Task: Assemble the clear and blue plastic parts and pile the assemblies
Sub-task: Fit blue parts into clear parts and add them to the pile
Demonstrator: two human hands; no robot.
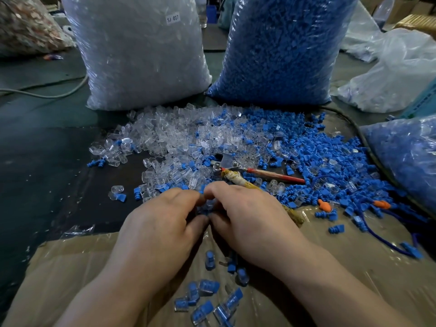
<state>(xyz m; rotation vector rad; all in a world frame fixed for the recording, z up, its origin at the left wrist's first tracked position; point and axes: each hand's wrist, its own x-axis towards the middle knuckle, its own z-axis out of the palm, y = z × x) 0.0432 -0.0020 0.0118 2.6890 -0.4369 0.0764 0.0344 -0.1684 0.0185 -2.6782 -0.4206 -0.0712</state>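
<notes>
My left hand (162, 218) and my right hand (245, 215) meet fingertip to fingertip low in the middle of the view, pinching a small clear and blue part (205, 207) between them; the fingers hide most of it. Beyond the hands lies a spread of loose clear caps (179, 140), with loose blue plugs (313, 149) to its right. Below my wrists, several finished assemblies (207, 296) lie in a small pile on the cardboard (354, 267).
A big bag of clear parts (139, 55) and a big bag of blue parts (283, 48) stand behind the spread. A red-handled tool (271, 175) lies among the parts. Another bag of blue pieces (408, 156) sits at the right. Two orange pieces (379, 204) lie nearby.
</notes>
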